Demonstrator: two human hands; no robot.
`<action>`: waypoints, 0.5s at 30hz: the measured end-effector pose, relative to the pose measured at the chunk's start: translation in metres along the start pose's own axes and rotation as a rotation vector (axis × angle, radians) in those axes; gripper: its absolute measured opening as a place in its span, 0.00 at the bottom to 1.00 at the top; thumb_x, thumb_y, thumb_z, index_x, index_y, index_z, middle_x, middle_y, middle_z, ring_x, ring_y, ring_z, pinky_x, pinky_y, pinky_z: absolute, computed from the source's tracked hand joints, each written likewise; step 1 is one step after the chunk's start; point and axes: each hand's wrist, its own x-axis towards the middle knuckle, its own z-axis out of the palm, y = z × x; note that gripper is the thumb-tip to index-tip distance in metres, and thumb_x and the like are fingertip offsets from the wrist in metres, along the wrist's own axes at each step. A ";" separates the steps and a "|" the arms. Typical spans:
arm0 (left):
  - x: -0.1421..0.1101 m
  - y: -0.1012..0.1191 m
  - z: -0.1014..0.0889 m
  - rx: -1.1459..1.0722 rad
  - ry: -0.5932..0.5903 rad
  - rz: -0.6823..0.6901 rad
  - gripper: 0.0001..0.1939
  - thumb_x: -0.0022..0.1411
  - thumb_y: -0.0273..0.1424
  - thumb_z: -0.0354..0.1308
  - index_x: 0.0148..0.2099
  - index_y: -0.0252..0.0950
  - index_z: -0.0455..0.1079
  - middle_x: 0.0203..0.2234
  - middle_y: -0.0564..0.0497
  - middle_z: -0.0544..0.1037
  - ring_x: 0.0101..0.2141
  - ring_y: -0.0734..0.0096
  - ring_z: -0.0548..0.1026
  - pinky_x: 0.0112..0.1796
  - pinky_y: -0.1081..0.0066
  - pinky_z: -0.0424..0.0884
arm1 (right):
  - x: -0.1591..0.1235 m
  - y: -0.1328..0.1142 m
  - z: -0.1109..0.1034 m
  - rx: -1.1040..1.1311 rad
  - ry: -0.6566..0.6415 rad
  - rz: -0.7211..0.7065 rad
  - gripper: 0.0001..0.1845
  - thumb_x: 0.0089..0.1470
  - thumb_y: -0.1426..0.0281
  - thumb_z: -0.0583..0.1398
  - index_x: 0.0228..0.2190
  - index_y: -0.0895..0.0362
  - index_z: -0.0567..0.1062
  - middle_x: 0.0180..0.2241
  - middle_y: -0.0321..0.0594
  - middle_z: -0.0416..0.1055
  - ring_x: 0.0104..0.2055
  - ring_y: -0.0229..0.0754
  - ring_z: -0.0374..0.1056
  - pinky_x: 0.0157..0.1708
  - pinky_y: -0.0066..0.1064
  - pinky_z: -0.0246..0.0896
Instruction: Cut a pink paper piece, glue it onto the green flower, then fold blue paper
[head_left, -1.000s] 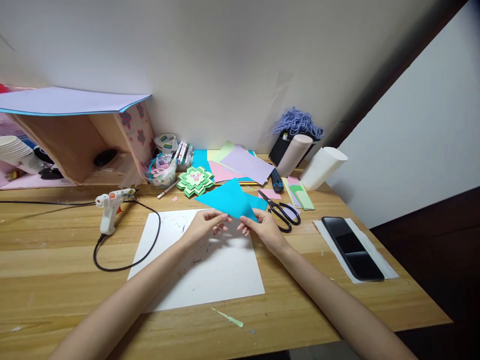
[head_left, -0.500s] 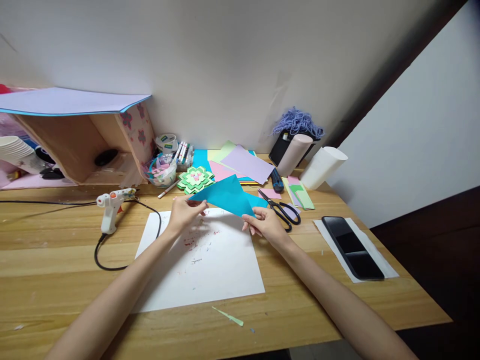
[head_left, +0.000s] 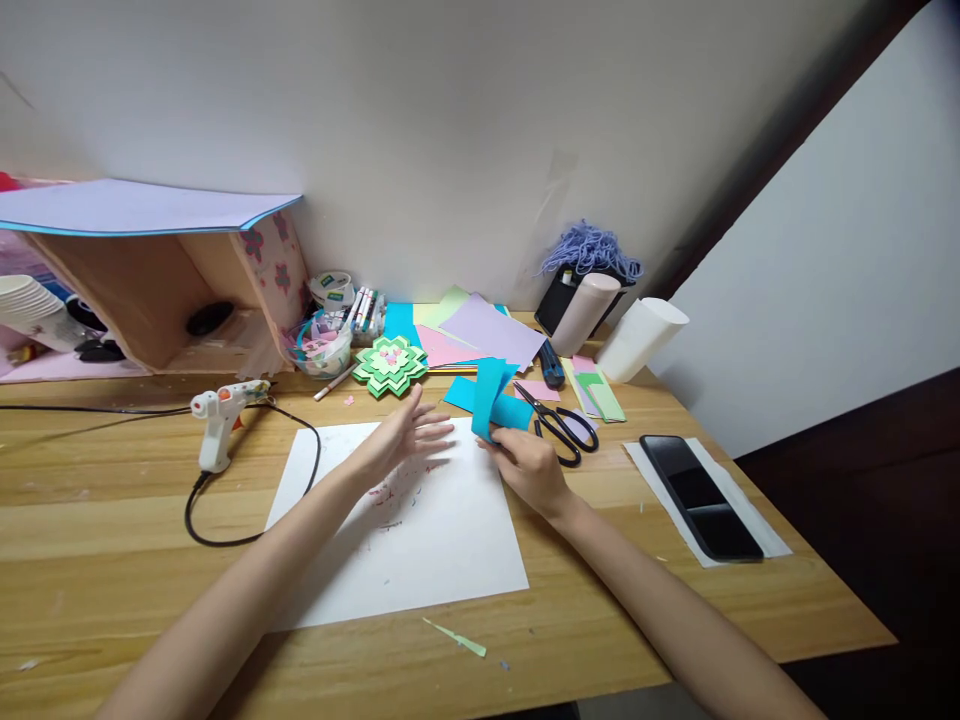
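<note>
A piece of blue paper [head_left: 489,395], bent over on itself, is held up near the right edge of the white sheet [head_left: 450,540]. My right hand [head_left: 529,468] grips its lower end. To the left, my left hand [head_left: 409,432] is raised over the white sheet with its fingers spread, touching nothing. Another flat strip of blue paper [head_left: 459,391] lies on the table behind the held one. Black-handled scissors [head_left: 559,425] rest just right of my right hand. A layered green paper flower [head_left: 391,364] lies behind my left hand.
A white glue gun [head_left: 219,425] with a black cord stands at left. A phone [head_left: 701,497] lies at right. Coloured paper sheets [head_left: 495,330], a blue cutter [head_left: 551,366] and white rolls [head_left: 643,338] are along the wall. An open box [head_left: 180,280] stands back left.
My left hand has let go of the blue paper and opened. The paper, flat between both hands before, is now bent over in my right hand.
</note>
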 end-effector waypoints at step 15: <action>-0.002 -0.007 0.001 -0.098 -0.052 0.035 0.27 0.57 0.51 0.47 0.41 0.29 0.69 0.46 0.37 0.72 0.48 0.57 0.69 0.47 0.60 0.67 | 0.001 -0.002 0.003 0.016 -0.226 -0.097 0.13 0.52 0.64 0.58 0.39 0.56 0.72 0.33 0.44 0.74 0.34 0.43 0.70 0.34 0.32 0.62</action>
